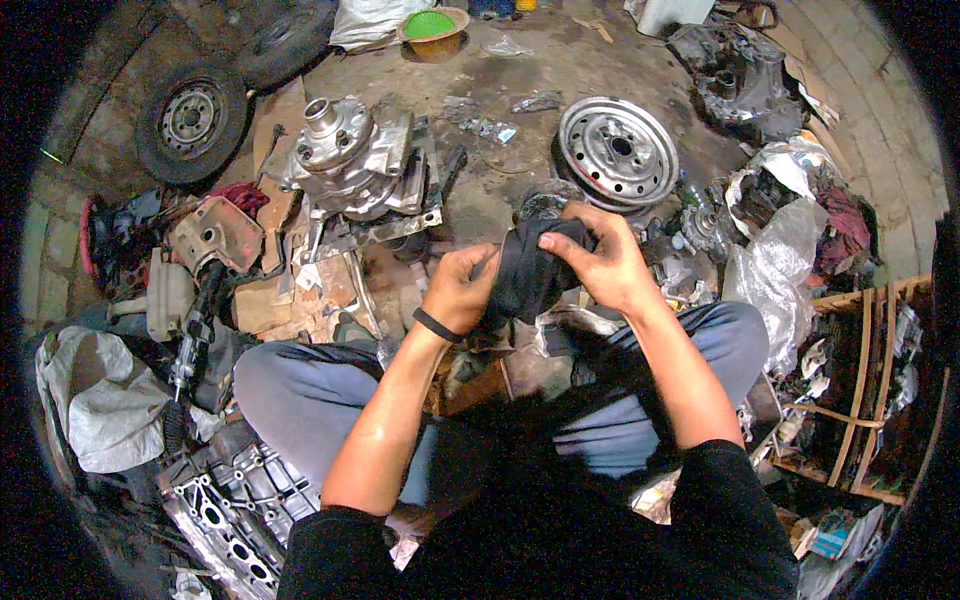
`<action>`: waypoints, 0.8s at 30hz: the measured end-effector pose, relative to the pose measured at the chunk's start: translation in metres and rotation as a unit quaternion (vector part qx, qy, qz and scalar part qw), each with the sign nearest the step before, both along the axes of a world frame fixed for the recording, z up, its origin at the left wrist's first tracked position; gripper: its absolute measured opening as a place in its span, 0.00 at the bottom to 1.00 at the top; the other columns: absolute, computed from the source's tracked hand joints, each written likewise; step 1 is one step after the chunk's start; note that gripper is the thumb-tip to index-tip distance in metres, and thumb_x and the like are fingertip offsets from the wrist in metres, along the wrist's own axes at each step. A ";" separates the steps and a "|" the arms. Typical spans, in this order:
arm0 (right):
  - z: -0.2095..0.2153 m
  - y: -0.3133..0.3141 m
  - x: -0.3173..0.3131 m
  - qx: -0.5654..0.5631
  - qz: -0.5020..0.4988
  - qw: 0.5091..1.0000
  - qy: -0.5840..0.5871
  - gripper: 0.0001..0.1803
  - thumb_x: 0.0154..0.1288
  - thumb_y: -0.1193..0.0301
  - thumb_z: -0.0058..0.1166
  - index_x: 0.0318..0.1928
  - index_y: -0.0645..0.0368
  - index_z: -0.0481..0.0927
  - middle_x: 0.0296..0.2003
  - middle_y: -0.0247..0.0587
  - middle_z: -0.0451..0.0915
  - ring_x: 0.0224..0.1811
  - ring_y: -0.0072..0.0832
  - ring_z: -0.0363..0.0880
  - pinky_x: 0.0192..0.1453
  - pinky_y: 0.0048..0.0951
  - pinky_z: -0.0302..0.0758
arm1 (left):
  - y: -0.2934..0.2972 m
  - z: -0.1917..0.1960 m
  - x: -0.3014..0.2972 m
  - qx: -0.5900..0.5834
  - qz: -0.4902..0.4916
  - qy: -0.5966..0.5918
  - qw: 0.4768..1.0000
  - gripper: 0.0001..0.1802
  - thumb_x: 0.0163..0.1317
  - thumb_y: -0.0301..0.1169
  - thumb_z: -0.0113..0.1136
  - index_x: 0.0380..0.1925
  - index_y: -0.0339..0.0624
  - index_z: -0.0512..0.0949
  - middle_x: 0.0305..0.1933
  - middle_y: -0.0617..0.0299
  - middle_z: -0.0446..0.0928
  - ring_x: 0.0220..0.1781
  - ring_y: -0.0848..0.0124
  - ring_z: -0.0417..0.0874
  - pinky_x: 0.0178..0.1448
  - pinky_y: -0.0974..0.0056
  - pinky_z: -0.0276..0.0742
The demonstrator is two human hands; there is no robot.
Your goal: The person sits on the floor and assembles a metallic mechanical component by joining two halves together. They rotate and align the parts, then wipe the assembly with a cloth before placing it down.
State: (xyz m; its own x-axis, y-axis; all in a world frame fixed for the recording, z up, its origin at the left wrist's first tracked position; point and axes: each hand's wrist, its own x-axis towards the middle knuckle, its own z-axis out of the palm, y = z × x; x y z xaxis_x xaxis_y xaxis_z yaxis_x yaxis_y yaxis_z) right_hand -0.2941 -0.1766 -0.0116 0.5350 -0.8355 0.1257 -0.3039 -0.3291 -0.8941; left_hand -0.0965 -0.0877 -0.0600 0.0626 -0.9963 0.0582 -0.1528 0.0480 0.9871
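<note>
In front of my crossed legs, a black cloth [535, 268] is bunched between both hands. My left hand [462, 288], with a black band at the wrist, grips the cloth's left side; most of its fingers are behind the fabric. On the upper right, my right hand [608, 262] pinches the cloth with the thumb on top. A dark grey rounded metal part [548, 196] shows just beyond the cloth. I cannot tell whether it is wrapped in the cloth or lies behind it.
A metal gearbox housing [345, 160] stands ahead to the left, a bare steel wheel rim [620, 150] ahead to the right. Tyres [192, 122] lean at the far left. An engine cylinder head [235, 510] lies by my left knee, a wooden crate [865, 390] at the right.
</note>
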 end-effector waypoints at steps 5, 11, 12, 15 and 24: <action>0.006 0.010 0.010 -0.037 0.045 0.998 0.027 0.14 0.62 0.68 0.66 0.34 0.68 0.79 0.28 0.43 0.77 0.34 0.24 0.73 0.42 0.31 0.72 | 0.003 0.001 -0.008 0.011 -0.044 -0.010 0.999 0.11 0.69 0.26 0.54 0.45 0.34 0.82 0.36 0.66 0.84 0.41 0.80 0.77 0.50 0.68 0.75; -0.004 -0.004 0.004 0.043 -0.117 0.992 0.010 0.22 0.65 0.55 0.63 0.39 0.67 0.84 0.38 0.53 0.85 0.43 0.36 0.84 0.49 0.39 0.76 | -0.004 0.015 -0.013 -0.028 0.000 -0.052 0.998 0.11 0.69 0.25 0.53 0.45 0.32 0.81 0.35 0.61 0.84 0.41 0.78 0.79 0.49 0.69 0.75; -0.005 -0.014 -0.004 0.025 -0.128 0.991 0.005 0.23 0.66 0.54 0.62 0.38 0.67 0.84 0.36 0.50 0.86 0.39 0.35 0.83 0.48 0.37 0.76 | -0.004 0.013 -0.011 -0.027 -0.007 -0.051 0.998 0.11 0.69 0.26 0.53 0.44 0.31 0.81 0.35 0.60 0.84 0.41 0.78 0.79 0.49 0.69 0.75; 0.008 -0.029 -0.018 0.024 -0.160 0.986 -0.039 0.22 0.68 0.57 0.59 0.35 0.68 0.84 0.28 0.42 0.83 0.33 0.26 0.76 0.40 0.33 0.72 | -0.002 0.006 -0.009 -0.033 -0.002 -0.036 0.999 0.11 0.69 0.26 0.52 0.42 0.30 0.81 0.35 0.57 0.84 0.40 0.77 0.79 0.48 0.68 0.75; 0.015 -0.019 -0.020 -0.035 -0.118 0.987 -0.101 0.16 0.70 0.62 0.58 0.41 0.65 0.86 0.37 0.40 0.86 0.45 0.24 0.80 0.53 0.29 0.73 | 0.001 -0.003 -0.009 -0.022 0.035 -0.052 0.998 0.11 0.68 0.28 0.55 0.41 0.29 0.81 0.34 0.52 0.84 0.38 0.77 0.80 0.46 0.66 0.75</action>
